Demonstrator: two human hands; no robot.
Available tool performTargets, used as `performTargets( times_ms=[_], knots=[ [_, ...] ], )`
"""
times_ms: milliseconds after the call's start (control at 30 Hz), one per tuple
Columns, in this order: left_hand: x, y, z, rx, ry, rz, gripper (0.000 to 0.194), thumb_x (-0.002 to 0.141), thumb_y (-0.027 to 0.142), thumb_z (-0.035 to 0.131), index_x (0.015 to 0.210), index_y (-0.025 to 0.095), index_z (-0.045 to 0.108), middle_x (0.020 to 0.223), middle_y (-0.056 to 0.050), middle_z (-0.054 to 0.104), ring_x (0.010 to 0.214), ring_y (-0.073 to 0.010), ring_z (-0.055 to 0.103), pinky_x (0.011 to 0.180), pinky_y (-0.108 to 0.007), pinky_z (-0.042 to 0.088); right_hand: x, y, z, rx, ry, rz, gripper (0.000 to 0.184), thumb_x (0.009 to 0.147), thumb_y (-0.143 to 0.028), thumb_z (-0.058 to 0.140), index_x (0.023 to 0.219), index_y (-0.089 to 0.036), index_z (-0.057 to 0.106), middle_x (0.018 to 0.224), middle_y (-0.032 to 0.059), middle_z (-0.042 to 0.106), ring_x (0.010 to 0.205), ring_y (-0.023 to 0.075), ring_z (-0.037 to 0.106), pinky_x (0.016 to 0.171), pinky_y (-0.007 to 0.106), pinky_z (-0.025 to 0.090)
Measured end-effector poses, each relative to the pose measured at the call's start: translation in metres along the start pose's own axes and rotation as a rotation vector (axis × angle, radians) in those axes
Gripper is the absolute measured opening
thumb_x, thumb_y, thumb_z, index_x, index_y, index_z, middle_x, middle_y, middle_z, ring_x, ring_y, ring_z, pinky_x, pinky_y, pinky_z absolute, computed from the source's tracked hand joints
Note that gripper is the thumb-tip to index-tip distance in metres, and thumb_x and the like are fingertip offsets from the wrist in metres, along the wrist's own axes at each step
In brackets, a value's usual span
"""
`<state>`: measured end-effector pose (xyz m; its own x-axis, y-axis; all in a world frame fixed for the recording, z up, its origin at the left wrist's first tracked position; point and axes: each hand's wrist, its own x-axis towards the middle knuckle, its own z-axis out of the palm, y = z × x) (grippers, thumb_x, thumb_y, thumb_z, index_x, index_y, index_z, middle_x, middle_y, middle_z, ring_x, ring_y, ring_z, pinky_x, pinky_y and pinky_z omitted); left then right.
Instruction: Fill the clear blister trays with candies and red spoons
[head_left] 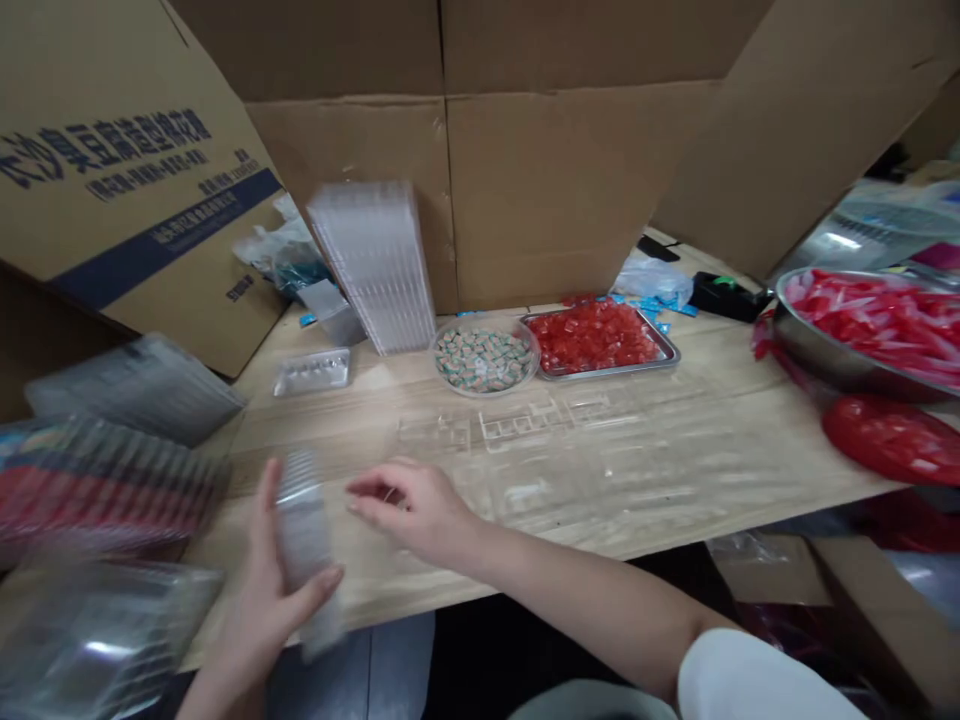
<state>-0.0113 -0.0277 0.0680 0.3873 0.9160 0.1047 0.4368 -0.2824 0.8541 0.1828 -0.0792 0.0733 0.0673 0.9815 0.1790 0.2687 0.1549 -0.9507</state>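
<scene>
My left hand (pixel 266 585) grips a small stack of clear plastic trays (pixel 304 530), held upright near the table's front edge. My right hand (pixel 409 505) reaches toward that stack, its fingers loosely curled and pointing left, close to the trays' edge; whether it touches them is blurred. Several clear plastic trays (pixel 540 455) lie flat in rows on the wooden table (pixel 712 450) just right of my right hand.
A tall stack of clear trays (pixel 375 265) leans at the back. A glass bowl of wrapped candies (pixel 484 357) and a metal tray of red candies (pixel 600 338) sit behind. A metal bowl of red packets (pixel 870 325) is right. Cardboard walls (pixel 570 180) surround; more packaging (pixel 105 480) lies left.
</scene>
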Motion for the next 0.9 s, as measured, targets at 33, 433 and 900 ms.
performTargets(
  times_ms=[33,433,900],
  knots=[
    [-0.007,0.005,0.007,-0.092,-0.04,-0.046,0.107,0.06,0.051,0.071,0.146,0.028,0.011,0.142,-0.011,0.037,0.13,-0.0367,0.034,0.107,-0.054,0.026,-0.003,-0.007,0.008,0.183,0.006,0.04,0.024,0.084,-0.034,0.057,0.097,-0.017,0.066,0.088,0.0035,0.067,0.08,0.0131,0.062,0.073,0.026,0.05],
    [-0.026,0.032,0.027,-0.598,-0.125,-0.205,0.104,0.066,0.044,0.074,0.145,0.033,0.007,0.143,-0.011,0.033,0.12,-0.0304,0.047,0.096,-0.043,0.042,-0.016,-0.029,0.012,0.599,0.05,0.307,0.023,0.072,-0.038,0.068,0.076,-0.015,0.066,0.067,-0.002,0.061,0.062,0.0086,0.055,0.061,0.023,0.049],
    [-0.04,0.024,-0.009,-0.835,0.073,-0.388,0.084,0.061,0.035,0.078,0.135,0.028,0.038,0.124,-0.004,0.057,0.114,-0.0273,0.053,0.091,-0.034,0.045,-0.012,-0.037,0.031,0.718,0.118,0.392,0.027,0.063,-0.039,0.071,0.068,-0.015,0.06,0.054,-0.0048,0.056,0.048,0.008,0.053,0.049,0.024,0.05]
  ],
)
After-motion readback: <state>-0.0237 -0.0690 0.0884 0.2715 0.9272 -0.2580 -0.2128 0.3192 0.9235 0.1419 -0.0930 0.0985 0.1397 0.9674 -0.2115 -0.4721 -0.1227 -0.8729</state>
